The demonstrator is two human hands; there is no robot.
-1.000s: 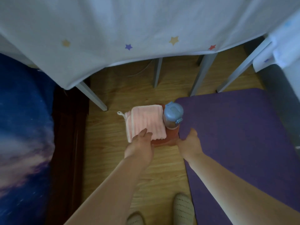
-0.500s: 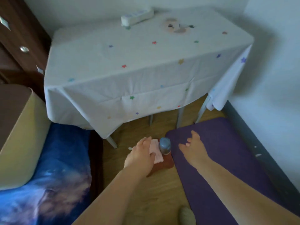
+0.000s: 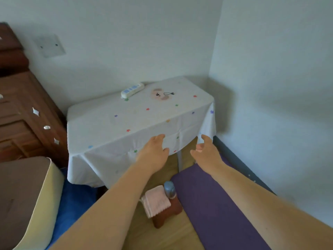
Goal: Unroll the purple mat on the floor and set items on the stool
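Both hands hang in mid-frame with nothing in them: the left hand point(image 3: 153, 150) has its fingers loosely spread, and the right hand point(image 3: 205, 150) is just as slack, thumb up. Behind them stands the counter point(image 3: 137, 123) under a star-printed cloth, a white remote point(image 3: 132, 89) on its far edge. Lower in the frame, the small brown stool point(image 3: 167, 213) carries a folded pink towel point(image 3: 156, 201) and a blue bottle point(image 3: 170, 189), with the purple mat point(image 3: 216, 204) lying flat on the floor just beside it, lower right. Both steps look done, I'd say; a good finish would be checking that the bottle stands steady and the mat's end lies flat.
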